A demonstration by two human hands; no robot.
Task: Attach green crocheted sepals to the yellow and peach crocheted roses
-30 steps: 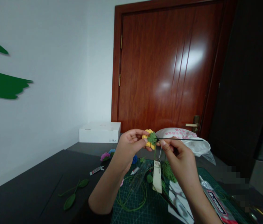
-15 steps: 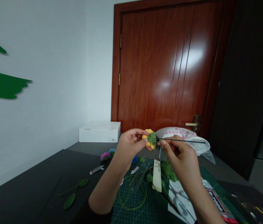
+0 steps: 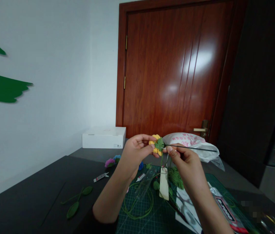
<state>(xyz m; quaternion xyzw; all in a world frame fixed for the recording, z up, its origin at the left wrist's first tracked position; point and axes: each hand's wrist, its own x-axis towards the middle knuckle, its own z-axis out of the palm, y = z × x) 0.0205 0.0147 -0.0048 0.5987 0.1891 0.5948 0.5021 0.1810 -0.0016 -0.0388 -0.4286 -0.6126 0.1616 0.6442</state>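
My left hand (image 3: 137, 149) is closed on a yellow crocheted flower (image 3: 156, 152), pinching it at its left edge. The flower's green back (image 3: 159, 143) is turned to the right. A thin dark stem wire (image 3: 200, 148) runs from that green back out to the right, passing over my right hand (image 3: 182, 154). Thumb and forefinger of the right hand pinch a thin silvery needle (image 3: 164, 148), whose tip is at the green part. Most of the needle is hidden by the fingers. Green yarn hangs below the flower.
On the green cutting mat (image 3: 149, 224) lie a cream card (image 3: 163, 183), a green yarn bundle (image 3: 175, 178), loops of yarn and a plastic packet (image 3: 227, 208). Crocheted leaves (image 3: 73, 209) and a glue tube (image 3: 100, 177) lie left. Behind are a white box (image 3: 103, 138) and a bag (image 3: 188, 139).
My right hand has shifted slightly, and more of the needle's silvery tip shows beside the flower. The left hand and the flower stay almost where they were.
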